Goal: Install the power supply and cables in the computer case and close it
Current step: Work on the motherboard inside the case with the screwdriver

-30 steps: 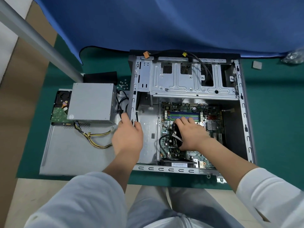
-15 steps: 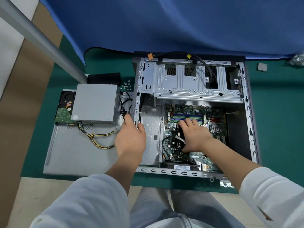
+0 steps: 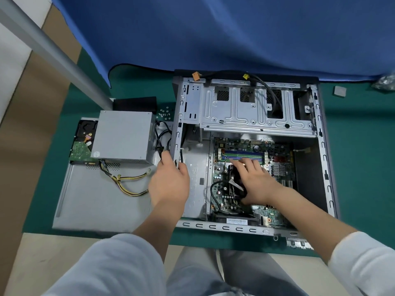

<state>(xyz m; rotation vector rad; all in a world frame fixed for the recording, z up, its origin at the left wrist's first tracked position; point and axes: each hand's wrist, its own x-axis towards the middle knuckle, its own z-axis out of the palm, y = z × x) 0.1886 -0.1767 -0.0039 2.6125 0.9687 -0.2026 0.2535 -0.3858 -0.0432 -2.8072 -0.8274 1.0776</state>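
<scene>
Centre frame | left hand (image 3: 170, 184) grips computer case (image 3: 318, 133) left wall | right hand (image 3: 255, 183) fingers spread, resting on CPU cooler (image 3: 234, 178) | power supply (image 3: 123, 136) outside at left

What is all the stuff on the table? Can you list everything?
case: one, silver, open, lying on the mat
motherboard: one, green, inside the case
power supply: one, grey box, outside the case, on the panel
cables: a bunch, yellow and black, from the power supply
panel: one, grey, flat beside the case
hard drive: one, black and green, beside the power supply
screws: a few, silver, behind the power supply
mat: one, green
cloth: one, blue, behind
left hand: grips the case wall
right hand: fingers spread, on the motherboard
</scene>
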